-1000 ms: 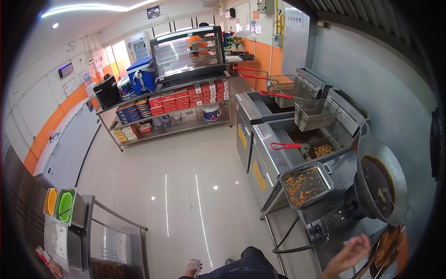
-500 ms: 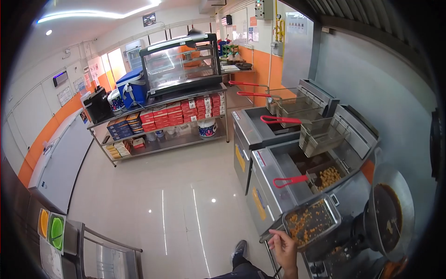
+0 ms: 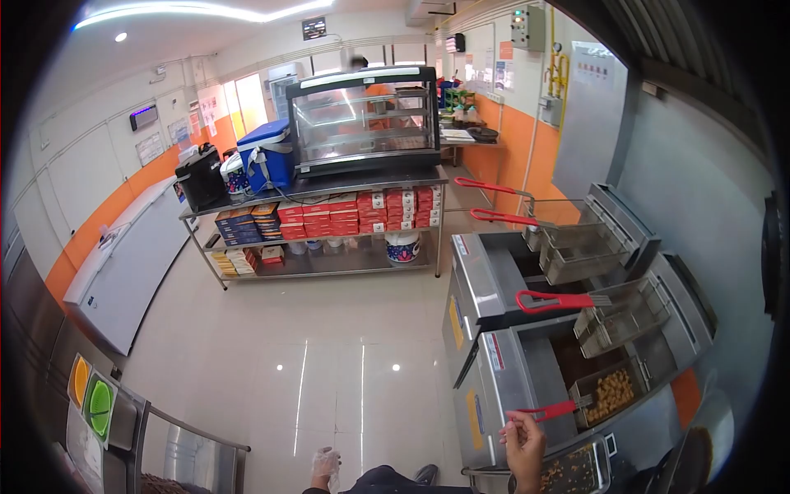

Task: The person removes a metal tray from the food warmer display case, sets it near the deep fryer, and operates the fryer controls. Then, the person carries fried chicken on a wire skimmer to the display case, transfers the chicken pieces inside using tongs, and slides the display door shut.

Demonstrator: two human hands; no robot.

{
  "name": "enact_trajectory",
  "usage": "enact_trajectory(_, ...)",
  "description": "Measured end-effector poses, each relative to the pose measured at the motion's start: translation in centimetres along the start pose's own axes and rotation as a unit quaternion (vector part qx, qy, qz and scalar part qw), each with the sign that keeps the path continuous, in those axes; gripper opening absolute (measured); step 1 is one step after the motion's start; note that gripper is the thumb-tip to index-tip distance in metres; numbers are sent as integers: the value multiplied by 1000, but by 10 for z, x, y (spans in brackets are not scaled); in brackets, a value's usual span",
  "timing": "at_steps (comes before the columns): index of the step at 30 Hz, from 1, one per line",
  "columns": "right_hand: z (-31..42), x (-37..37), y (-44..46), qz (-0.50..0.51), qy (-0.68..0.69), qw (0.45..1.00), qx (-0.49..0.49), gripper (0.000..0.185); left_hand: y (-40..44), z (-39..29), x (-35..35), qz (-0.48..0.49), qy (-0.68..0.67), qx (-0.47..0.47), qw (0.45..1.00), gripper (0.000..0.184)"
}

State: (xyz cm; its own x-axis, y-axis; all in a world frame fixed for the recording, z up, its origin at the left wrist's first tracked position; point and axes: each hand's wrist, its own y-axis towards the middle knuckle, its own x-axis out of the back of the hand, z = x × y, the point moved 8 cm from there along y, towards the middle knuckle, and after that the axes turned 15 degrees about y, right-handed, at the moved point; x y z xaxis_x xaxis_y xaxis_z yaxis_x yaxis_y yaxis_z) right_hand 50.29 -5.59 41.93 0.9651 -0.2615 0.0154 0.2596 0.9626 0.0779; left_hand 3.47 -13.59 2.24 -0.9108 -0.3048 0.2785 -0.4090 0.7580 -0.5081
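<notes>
My right hand [image 3: 524, 449] is bare and raised at the lower right, its fingers bent in toward the thumb. Its fingertips overlap the end of the red handle [image 3: 553, 410] of a fryer basket; whether they touch it I cannot tell. Golden fried pieces [image 3: 611, 395] fill that basket, which sits in the near fryer [image 3: 514, 370]. Just right of my wrist lies a metal tray [image 3: 607, 465] with fried crumbs, partly cut off. Low in the middle, over the floor, is my left hand [image 3: 327, 463] in a clear plastic glove; its fingers are too small and shiny to read.
Wire baskets [image 3: 621, 317] with red handles hang over the fryers. A wok [image 3: 708, 445] of dark liquid stands at the right edge. Across the tiled floor [image 3: 329, 329] are a shelf table [image 3: 329, 267] with boxes and a white chest freezer [image 3: 136, 255]. Green and orange baskets [image 3: 100, 407] sit lower left.
The view has swung left and up, so the fryers and tray sit lower and farther right. My left gloved hand has come into view. My right hand now overlaps the basket handle's end.
</notes>
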Motion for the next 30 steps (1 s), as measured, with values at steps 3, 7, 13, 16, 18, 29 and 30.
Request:
enact_trajectory(3, -2, -12, 21, 15, -28, 999, 21, 19, 17, -4, -13, 33, 219, -97, 970, 24)
enact_trajectory(7, 5, -25, 34, 1, -72, 997, 17, 20, 28, 35, -1, 172, 703, -225, 652, 36)
enact_trajectory(13, 4, -31, 53, -6, -115, 993, 8, 20, 56, 28, 26, -21, 699, -145, 700, 25)
enact_trajectory(16, 16, -39, 63, 0, -125, 992, 13, 20, 75, 2, 15, -113, 655, -227, 711, 21)
enact_trajectory(18, 31, -45, 67, 2, -139, 990, 16, 21, 91, -16, 5, -106, 642, -202, 732, 24)
enact_trajectory(29, 1, -51, 73, 63, -233, 970, 33, 28, 94, -76, -21, -64, 607, -134, 781, 39)
enact_trajectory(30, 4, -55, 75, 75, -231, 969, 38, 28, 82, -84, -19, -75, 603, -138, 782, 38)
